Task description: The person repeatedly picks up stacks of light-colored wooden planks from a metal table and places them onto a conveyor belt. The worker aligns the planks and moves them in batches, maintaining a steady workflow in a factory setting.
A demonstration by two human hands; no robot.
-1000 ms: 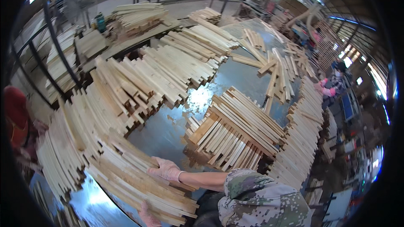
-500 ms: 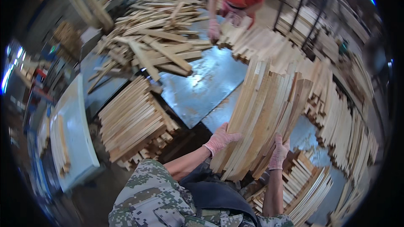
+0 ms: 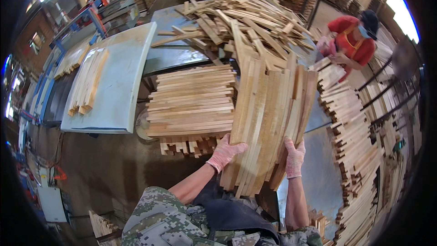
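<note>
A wide bundle of long wooden strips hangs upright in front of my body, squeezed from both sides. My left hand, in a pinkish knit glove, is closed on its left edge, thumb across the front. My right hand, gloved alike, grips the right edge, where a few darker strips lean at an angle. Just left of the bundle lies a neat stack of wooden strips, its layers crossed. Part of that stack and of the table behind are hidden by the bundle.
Loose strips form a jumbled heap on the far metal table. A pale-blue table at left carries a small row of strips. Along the right runs a long row of strips. A co-worker in red stands at far right.
My view has swung left, so the stack and the pale-blue table show nearer the middle and the co-worker farther right. Both hands still hold the bundle of strips.
</note>
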